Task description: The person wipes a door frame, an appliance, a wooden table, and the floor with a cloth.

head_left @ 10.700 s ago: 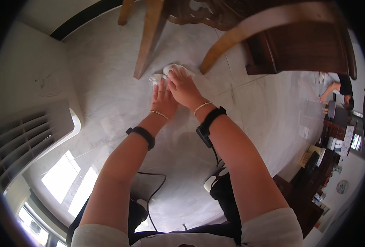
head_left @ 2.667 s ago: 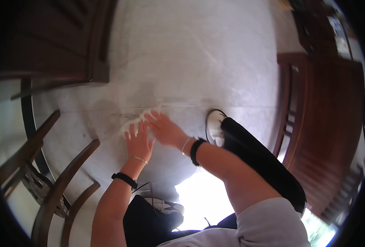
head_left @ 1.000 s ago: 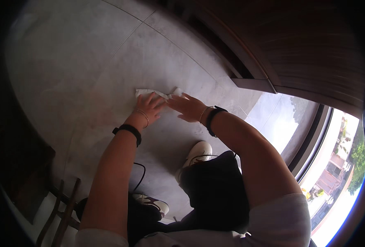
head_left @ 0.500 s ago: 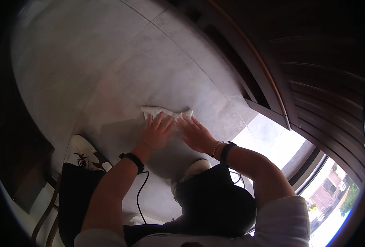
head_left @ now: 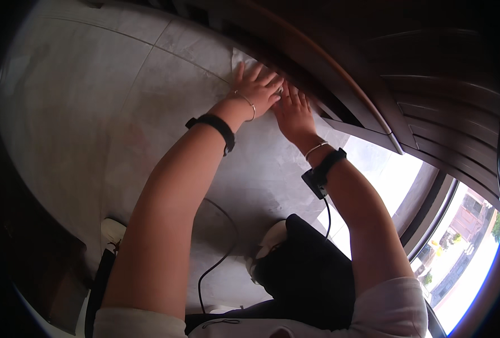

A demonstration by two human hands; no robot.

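Both my arms are stretched forward over the grey tiled floor (head_left: 165, 124). My left hand (head_left: 254, 93) lies palm down with its fingers spread, pressing on a white cloth (head_left: 241, 57). Just right of it, my right hand (head_left: 295, 115) is also flat, its fingers stretched out toward the foot of the dark wooden furniture. Most of the cloth is hidden under my hands and by the shadow there; one pale corner shows beyond my left fingers. Each wrist bears a bracelet and a black strap.
Dark wooden furniture (head_left: 340, 73) with slatted panels runs along the far right, its lower edge close to my fingertips. A black cable (head_left: 219, 262) hangs near my knee. My shoes (head_left: 273, 235) stand on the floor. Another dark wooden piece (head_left: 52, 270) is at left, a bright window (head_left: 458, 248) at right.
Both hands have slid the cloth forward and to the right, from the floor before my feet to the base of the dark furniture. My arms are now reaching farther out.
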